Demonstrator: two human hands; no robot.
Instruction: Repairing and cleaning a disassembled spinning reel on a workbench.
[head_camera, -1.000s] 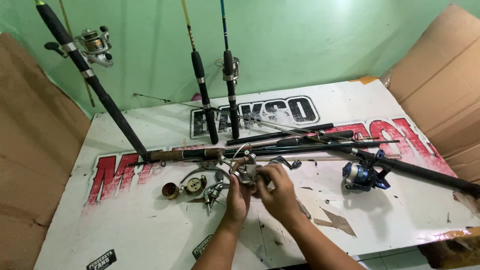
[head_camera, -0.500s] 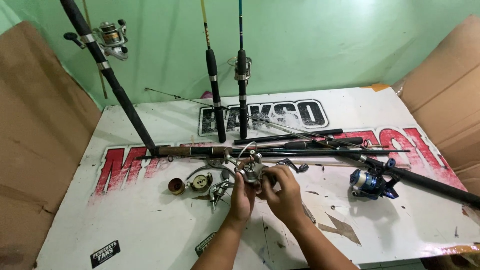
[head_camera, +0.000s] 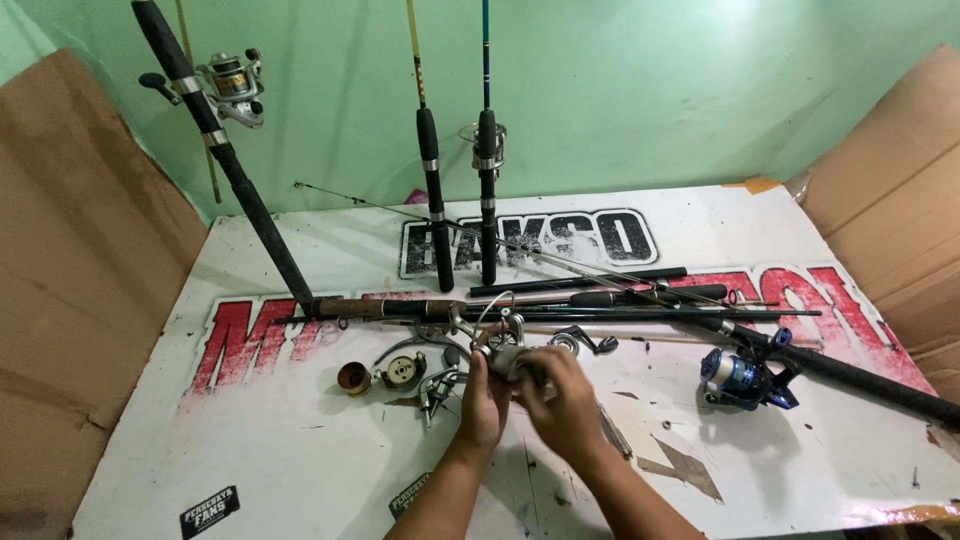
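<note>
Both my hands meet over the middle of a white printed banner (head_camera: 250, 450) spread as a work surface. My left hand (head_camera: 483, 400) and my right hand (head_camera: 562, 396) together grip a silver spinning reel (head_camera: 503, 345), whose wire bail arches up above my fingers. Just left of my hands lie loose reel parts: a brown round cap (head_camera: 353, 377), a brass-coloured gear housing (head_camera: 403, 371) and a small metal piece (head_camera: 433, 387). A brown-handled rod (head_camera: 380, 308) lies flat right behind the reel.
A blue spinning reel (head_camera: 745, 376) on a black rod lies at the right. Several dark rod sections (head_camera: 620, 297) lie across the banner. Three rods lean on the green wall, one (head_camera: 215, 140) carrying a silver reel (head_camera: 232, 82). Cardboard sheets (head_camera: 70, 300) stand at both sides.
The view has shifted slightly downward and left, so things sit lower and further right in frame. My hands stay on the silver reel, with small finger movements.
</note>
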